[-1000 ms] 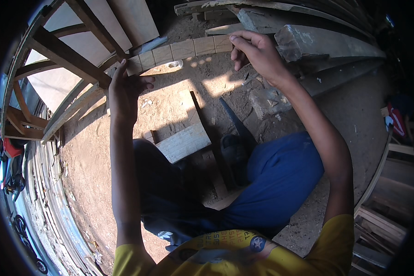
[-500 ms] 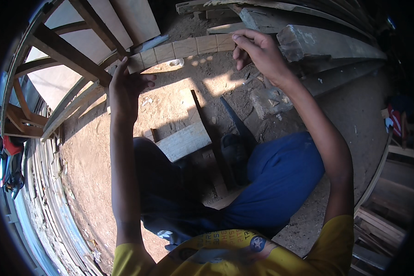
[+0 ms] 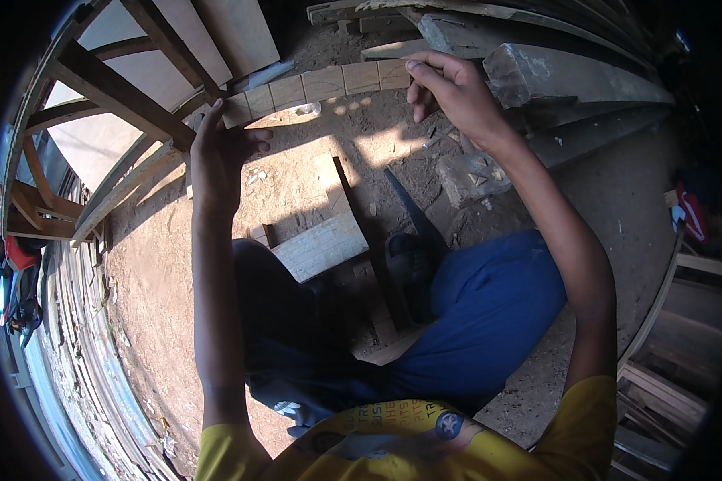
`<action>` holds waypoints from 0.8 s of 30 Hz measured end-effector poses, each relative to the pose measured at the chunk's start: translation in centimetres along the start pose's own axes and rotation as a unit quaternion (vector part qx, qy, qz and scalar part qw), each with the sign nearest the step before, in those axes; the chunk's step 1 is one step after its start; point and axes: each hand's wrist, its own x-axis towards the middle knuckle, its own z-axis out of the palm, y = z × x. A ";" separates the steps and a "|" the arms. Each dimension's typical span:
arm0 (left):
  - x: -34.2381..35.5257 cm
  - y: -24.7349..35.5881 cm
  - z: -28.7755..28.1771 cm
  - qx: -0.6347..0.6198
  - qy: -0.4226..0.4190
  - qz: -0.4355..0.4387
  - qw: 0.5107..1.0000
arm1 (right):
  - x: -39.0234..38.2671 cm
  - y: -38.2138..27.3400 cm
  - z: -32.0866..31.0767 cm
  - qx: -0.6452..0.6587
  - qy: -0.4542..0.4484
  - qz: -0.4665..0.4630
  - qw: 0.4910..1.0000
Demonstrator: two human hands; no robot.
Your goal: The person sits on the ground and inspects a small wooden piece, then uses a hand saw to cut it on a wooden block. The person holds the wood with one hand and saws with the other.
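A curved strip of pale wood [image 3: 322, 82], crossed by several dark lines, stretches between my two hands. My left hand [image 3: 218, 152] pinches its left end, fingers partly in shadow. At the right end my right hand [image 3: 449, 86] grips it between thumb and fingers, the other fingers curled below. Nearer my legs, a rectangular pale wooden block [image 3: 322, 245] lies across darker wood pieces. Beside it, a long dark tapering blade-like piece [image 3: 415, 207] slants toward my shoe [image 3: 409, 260]; its exact kind is hard to make out.
A dark wooden frame with curved rails [image 3: 120, 92] stands at the left, close to my left hand. Heavy timber beams [image 3: 569, 74] lie beyond my right hand, with a rough block [image 3: 473, 178] nearer. Stacked boards [image 3: 88, 353] run along the left, more wood [image 3: 674, 345] at the right.
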 end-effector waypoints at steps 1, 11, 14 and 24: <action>0.0 0.1 0.0 0.001 0.000 0.000 1.000 | 0.0 -0.1 0.0 0.000 -0.001 0.000 1.000; -0.2 0.2 0.3 -0.007 0.005 0.003 1.000 | -0.1 -0.1 0.0 0.010 -0.005 0.008 1.000; -0.2 0.2 0.2 -0.005 0.002 0.001 1.000 | 0.0 0.0 -0.1 0.002 -0.008 0.009 1.000; -0.2 0.3 0.2 -0.001 0.003 -0.003 1.000 | 0.0 0.1 -0.1 0.004 -0.005 0.007 1.000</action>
